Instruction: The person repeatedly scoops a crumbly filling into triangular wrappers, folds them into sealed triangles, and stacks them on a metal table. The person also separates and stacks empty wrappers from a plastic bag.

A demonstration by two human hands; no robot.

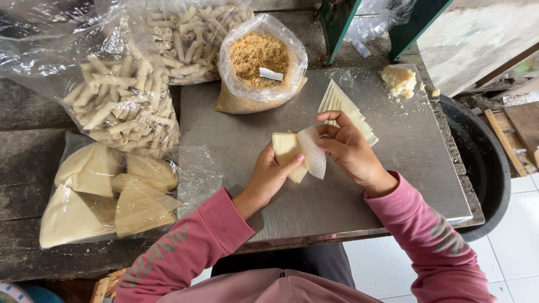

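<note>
The wrapper sheet (296,150), a thin pale pastry piece, is held above the middle of the metal bench (393,168), between both hands. Its right portion is curled over into a whitish fold, while its left portion lies flat and cream-coloured.

The left hand (268,178) supports the sheet from below and from the left, with the thumb pressed across the lower edge; this hand is grasping the sheet. The right hand (349,147) pinches the folded part between thumb and fingertips, so it too is grasping the sheet. Both arms wear pink sleeves (191,247).

Just behind the right hand, a fanned stack of triangular wrappers (343,105) lies flat on the bench. Farther back, near the right rear corner, sits a lump of pale dough or paste (398,79) with a few crumbs beside it.

At the rear left edge of the bench stands an open clear bag of brown crumbs (259,56), with a small white scoop or card resting on the contents.

To the left of the bench, on dark wooden boards, lie clear bags of rolled pastry sticks (123,106) and, nearer the person, a bag of folded triangular wrappers (106,193).

To the right of the bench, a black round tub (488,163) stands on the white tiled floor.
</note>
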